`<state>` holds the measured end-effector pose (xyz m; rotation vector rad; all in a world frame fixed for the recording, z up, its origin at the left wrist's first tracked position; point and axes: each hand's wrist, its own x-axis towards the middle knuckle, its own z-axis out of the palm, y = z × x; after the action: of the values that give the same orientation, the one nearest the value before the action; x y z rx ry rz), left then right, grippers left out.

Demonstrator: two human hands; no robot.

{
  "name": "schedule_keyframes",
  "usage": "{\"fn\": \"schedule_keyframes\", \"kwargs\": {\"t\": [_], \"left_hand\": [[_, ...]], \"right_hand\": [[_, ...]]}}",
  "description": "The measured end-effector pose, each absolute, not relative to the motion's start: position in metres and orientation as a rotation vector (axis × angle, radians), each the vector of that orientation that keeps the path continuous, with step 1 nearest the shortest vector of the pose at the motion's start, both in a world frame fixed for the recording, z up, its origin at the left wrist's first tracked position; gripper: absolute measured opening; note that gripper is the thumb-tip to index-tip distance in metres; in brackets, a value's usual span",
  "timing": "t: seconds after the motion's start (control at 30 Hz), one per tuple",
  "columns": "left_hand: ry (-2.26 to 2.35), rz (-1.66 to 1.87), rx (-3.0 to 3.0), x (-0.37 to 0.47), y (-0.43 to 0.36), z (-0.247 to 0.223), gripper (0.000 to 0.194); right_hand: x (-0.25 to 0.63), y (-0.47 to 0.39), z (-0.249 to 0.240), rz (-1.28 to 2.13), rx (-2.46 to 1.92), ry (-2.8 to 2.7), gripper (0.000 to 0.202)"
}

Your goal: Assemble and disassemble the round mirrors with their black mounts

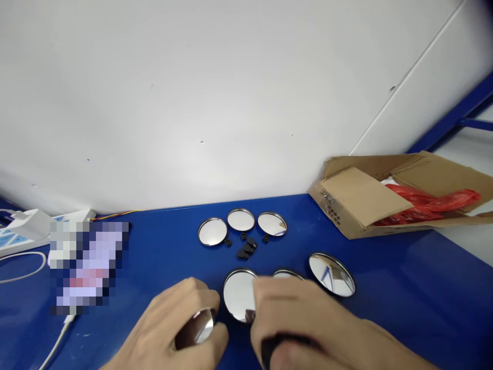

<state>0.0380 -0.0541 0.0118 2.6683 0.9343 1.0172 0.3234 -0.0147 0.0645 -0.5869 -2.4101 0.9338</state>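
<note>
Two hands work low over the desk [385, 288]: left hand [177, 329] curls around a small round mirror [200, 326]; right hand [304, 324] pinches another mirror's [238, 295] edge, just beside it.

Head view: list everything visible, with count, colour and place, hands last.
Mirrors: seven round, silver. Three in a far row, three in a near row (the middle one mostly hidden behind the right hand), one in the left hand.
Small parts: several, black, between the two rows.
Box: one, brown cardboard, open, far right.
Bag: one, red plastic, inside the box.
Power strip: one, white, far left.
Cable: one, white, lower left.
Blurred item: one, pixelated, left; cannot tell what it is.
Table: blue top.
Wall: white, behind.
Left hand: holds a mirror.
Right hand: over the near row, closed on something dark.
</note>
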Motion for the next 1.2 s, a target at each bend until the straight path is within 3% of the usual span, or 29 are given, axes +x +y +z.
{"fn": "schedule_keyframes", "kwargs": {"t": [0.07,0.2,0.4,0.57,1.0,1.2], "left_hand": [[0.956,1.043,2.681,0.033,-0.049,0.007,0.026],[0.928,1.032,2.686,0.028,-0.042,0.002,0.02],[0.98,1.034,2.716,0.032,-0.047,0.003,0.029],[0.979,1.059,2.748,0.034,-0.048,0.002,0.024],[1.027,1.008,2.765,0.035,-0.044,0.003,0.034],[1.087,1.023,2.674,0.032,-0.045,-0.001,0.045]], "right_hand": [[0.332,-0.001,0.07,1.035,-0.802,-2.218,0.039],[0.344,0.029,0.056,0.828,-1.11,-2.078,0.029],[0.352,0.046,0.035,0.679,-1.315,-2.143,0.023],[0.354,0.047,0.032,0.644,-1.459,-2.239,0.018],[0.353,0.047,0.022,0.561,-1.407,-2.324,0.008],[0.349,0.047,0.018,0.496,-1.375,-2.219,0.016]]}}
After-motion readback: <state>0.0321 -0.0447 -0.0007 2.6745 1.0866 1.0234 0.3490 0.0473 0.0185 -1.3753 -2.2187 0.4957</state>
